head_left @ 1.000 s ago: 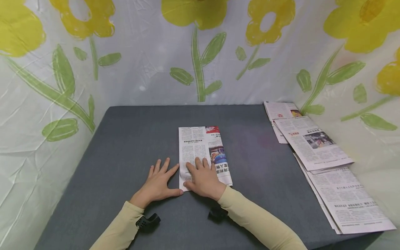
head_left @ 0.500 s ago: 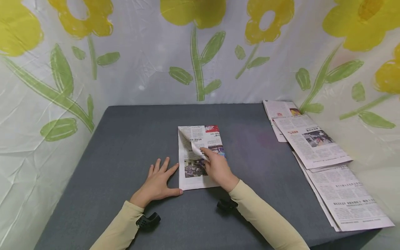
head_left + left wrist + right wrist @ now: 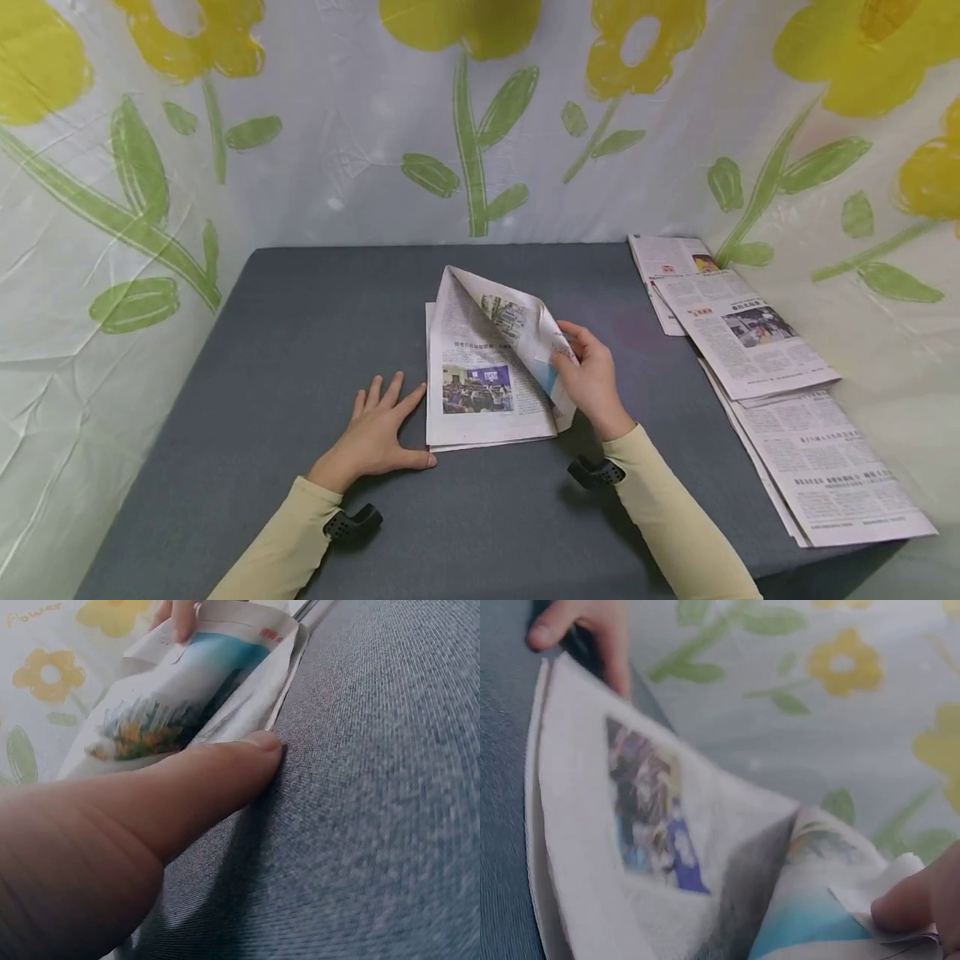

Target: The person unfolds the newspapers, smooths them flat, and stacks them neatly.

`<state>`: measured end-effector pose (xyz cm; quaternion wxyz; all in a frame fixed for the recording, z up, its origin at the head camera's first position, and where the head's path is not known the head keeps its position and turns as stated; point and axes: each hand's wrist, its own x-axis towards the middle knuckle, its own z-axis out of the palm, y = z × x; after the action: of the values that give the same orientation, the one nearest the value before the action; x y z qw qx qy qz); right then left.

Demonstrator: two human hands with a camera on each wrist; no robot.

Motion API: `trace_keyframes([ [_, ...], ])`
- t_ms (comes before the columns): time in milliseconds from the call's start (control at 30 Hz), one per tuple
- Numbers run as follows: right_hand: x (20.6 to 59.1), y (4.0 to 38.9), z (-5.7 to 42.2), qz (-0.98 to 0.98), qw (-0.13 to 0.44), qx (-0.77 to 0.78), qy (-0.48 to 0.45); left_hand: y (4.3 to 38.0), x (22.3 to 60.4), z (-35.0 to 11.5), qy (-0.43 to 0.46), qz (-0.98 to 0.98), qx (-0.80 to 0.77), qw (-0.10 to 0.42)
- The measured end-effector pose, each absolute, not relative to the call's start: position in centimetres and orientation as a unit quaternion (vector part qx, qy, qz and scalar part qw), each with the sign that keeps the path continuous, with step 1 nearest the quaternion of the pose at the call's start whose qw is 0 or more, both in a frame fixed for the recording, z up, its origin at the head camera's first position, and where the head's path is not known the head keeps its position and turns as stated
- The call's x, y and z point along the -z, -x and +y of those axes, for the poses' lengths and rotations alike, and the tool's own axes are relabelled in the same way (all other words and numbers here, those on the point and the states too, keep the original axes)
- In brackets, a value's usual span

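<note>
A folded newspaper [image 3: 465, 429] lies in the middle of the table, its top sheets lifted and curling over toward the right. My right hand [image 3: 592, 375] pinches the lifted sheets at their edge between thumb and fingers. In the right wrist view, the thumb [image 3: 911, 904] presses on the raised page, which has a blue patch. My left hand [image 3: 375, 442] rests flat on the table with fingers spread, thumb and forefinger right at the newspaper's left edge. A colour photo [image 3: 477, 389] shows on the page beneath. The left wrist view has the left thumb [image 3: 217, 776] along the paper's near edge.
Several folded newspapers [image 3: 832, 467] lie overlapping along the right side of the dark grey table [image 3: 315, 325]. Behind and to both sides hangs a pale curtain [image 3: 330, 125] printed with yellow flowers. A black wrist camera [image 3: 596, 472] sits on the right wrist.
My right hand has gone from lying flat on the newspaper to pinching its top sheets, lifting them and drawing them right. A page with a photo is uncovered. My left hand stays put.
</note>
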<state>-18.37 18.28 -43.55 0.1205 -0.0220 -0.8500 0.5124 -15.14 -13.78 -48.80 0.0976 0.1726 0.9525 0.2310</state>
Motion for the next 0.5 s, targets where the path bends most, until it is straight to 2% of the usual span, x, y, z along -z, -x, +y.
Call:
trace_keyframes([
  [267, 43.7, 18.1, 21.9, -0.745, 0.037, -0.657, 0.112, 15.1, 48.8, -13.7, -0.176, 0.953, -0.231, 0.086],
  [500, 44.8, 16.7, 25.0, -0.648, -0.008, -0.755, 0.098, 15.1, 48.6, -13.5, -0.165, 0.956, -0.221, 0.096],
])
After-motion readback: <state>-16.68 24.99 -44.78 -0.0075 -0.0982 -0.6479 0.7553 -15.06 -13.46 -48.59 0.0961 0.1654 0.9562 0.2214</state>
